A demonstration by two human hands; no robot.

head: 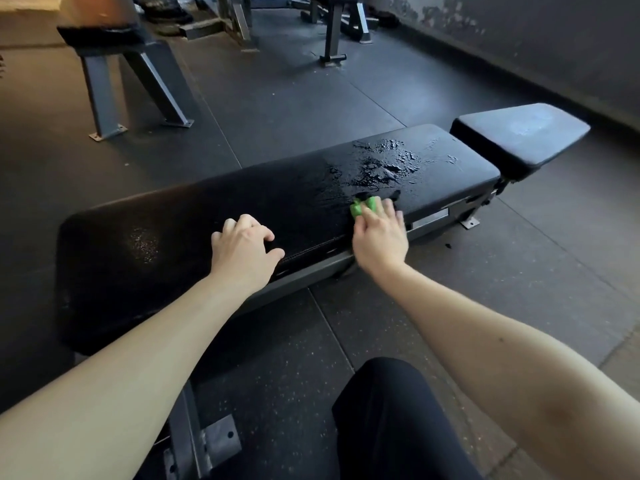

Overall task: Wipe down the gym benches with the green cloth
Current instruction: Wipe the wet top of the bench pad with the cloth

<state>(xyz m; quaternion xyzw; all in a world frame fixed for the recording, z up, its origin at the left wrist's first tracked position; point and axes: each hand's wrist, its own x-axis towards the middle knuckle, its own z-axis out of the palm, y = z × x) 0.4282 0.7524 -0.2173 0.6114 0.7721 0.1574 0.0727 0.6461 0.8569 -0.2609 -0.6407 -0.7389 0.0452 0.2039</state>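
Note:
A long black padded gym bench (194, 216) lies across the middle of the view, with a separate seat pad (519, 136) at its right end. Wet streaks and droplets (384, 161) glisten on the right half of the long pad. My right hand (379, 233) grips a bunched green cloth (362, 206) and presses it on the pad's near edge, just below the wet patch. Only a small bit of cloth shows past my fingers. My left hand (242, 247) rests on the pad's near edge with fingers curled, holding nothing.
Another bench on grey steel legs (114, 81) stands at the back left. More rack frames (332, 32) stand at the back centre. A dark wall (536, 39) runs along the right. My knee in black trousers (391, 420) is below, on the speckled rubber floor.

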